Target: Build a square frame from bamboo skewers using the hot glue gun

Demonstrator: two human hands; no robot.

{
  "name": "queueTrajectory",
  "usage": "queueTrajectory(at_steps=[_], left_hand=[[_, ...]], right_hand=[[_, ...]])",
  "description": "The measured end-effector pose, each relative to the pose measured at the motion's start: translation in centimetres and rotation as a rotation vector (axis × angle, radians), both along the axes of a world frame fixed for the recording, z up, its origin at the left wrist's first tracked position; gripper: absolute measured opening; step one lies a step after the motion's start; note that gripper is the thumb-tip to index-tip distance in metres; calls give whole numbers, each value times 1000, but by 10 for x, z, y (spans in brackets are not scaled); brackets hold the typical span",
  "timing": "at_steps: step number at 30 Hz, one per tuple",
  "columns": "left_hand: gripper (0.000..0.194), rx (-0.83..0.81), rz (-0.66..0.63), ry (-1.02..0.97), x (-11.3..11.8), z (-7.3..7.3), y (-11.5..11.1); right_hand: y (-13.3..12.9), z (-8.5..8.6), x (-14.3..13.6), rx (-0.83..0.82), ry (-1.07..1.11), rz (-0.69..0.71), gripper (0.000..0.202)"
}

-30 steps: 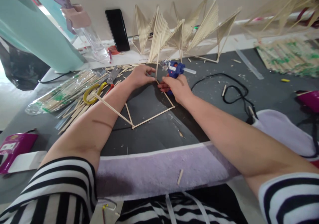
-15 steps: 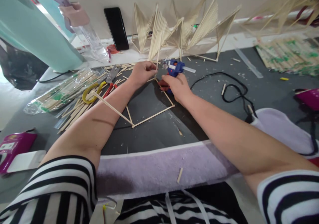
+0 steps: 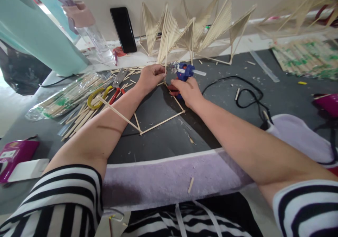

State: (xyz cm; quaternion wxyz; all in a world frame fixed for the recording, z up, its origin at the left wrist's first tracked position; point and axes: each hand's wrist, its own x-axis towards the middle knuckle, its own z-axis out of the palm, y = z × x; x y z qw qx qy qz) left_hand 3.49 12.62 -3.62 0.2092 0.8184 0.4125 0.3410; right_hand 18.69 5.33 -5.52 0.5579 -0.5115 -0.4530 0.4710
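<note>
My left hand (image 3: 153, 76) pinches a thin wooden stick (image 3: 166, 59) that stands nearly upright at the far corner of a stick frame (image 3: 162, 121). The frame lies on the dark grey table, and another stick (image 3: 120, 114) slants up from its near left corner across my left forearm. In my right hand (image 3: 188, 91) is a blue glue gun (image 3: 185, 71), its fingers wrapped round the handle. The gun's nozzle points left, close to the upright stick; whether it touches is hard to see. A clear glue stick (image 3: 200, 72) pokes out of its back.
Behind stand a finished-looking stick model (image 3: 195, 36), a black phone (image 3: 123, 29) and a clear bottle (image 3: 92, 36). Yellow-handled scissors (image 3: 96, 98) and loose sticks (image 3: 81, 119) lie left. Bagged sticks (image 3: 306, 59) are at right. A black cord (image 3: 237, 78) curls across the table.
The upright stick has shifted slightly left at its top, and the glue gun has moved a touch left. Both hands otherwise keep their places.
</note>
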Motion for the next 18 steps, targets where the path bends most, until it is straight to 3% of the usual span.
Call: queueTrajectory(at_steps=[18], left_hand=[[14,10,17,6,1,2,-5]], right_hand=[[2,-3,1,24,1,19,17]])
